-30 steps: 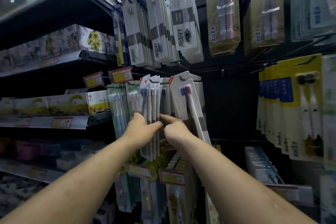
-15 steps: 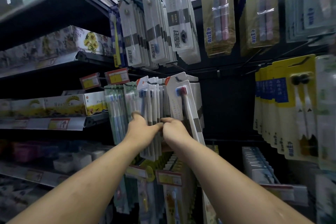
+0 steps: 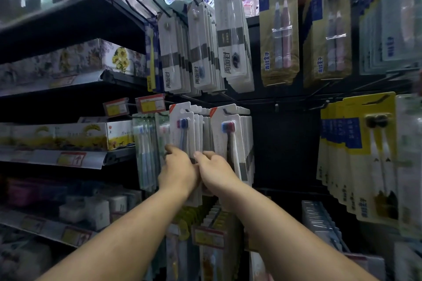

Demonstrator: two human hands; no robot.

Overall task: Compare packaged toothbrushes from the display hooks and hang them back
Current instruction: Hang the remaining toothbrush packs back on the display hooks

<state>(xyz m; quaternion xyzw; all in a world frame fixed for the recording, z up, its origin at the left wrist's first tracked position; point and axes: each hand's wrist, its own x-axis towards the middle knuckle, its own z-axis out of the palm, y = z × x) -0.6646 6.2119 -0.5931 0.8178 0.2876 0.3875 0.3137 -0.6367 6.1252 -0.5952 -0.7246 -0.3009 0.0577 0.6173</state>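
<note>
While the white blister-card toothbrush packs (image 3: 186,137) hang in the middle row, the left hand (image 3: 178,172) curls its grip round their lower part; the grip of the right hand (image 3: 215,172) I cannot tell. Seemingly choosing one; next, draw a single pack forward without dragging neighbours.

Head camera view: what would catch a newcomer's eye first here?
The left hand and right hand meet at centre on the hanging white toothbrush packs. Upper right hang gold twin-brush packs, and yellow packs fill the right edge.
</note>
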